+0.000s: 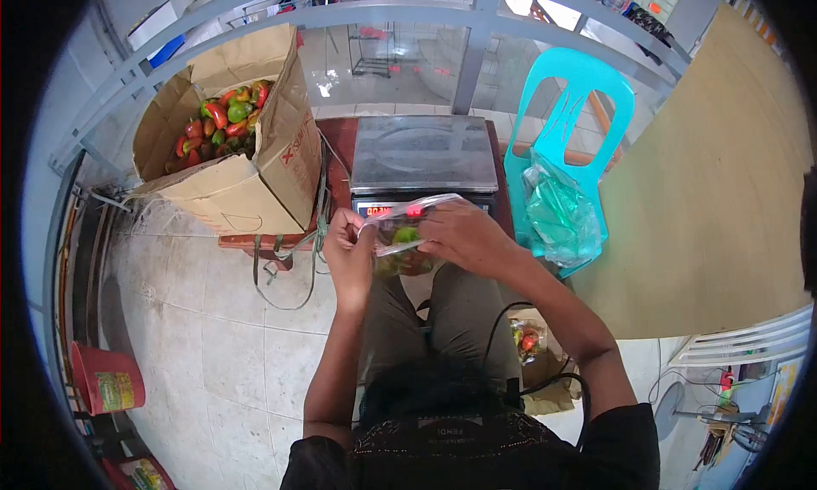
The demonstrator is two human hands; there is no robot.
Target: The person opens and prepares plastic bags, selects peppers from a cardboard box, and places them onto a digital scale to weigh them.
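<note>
A clear plastic bag with green and reddish peppers inside hangs between my two hands, above my lap. Its mouth is stretched sideways. My left hand pinches the left edge of the opening. On the other side my right hand grips the right edge with bent fingers. Just beyond them stands a digital scale with a bare metal plate; its red display is partly covered by the bag and hands.
A cardboard box full of red and green peppers stands at the left. To the right, a turquoise plastic chair carries green plastic bags. A wooden board fills the right side. More peppers lie low beside my right leg.
</note>
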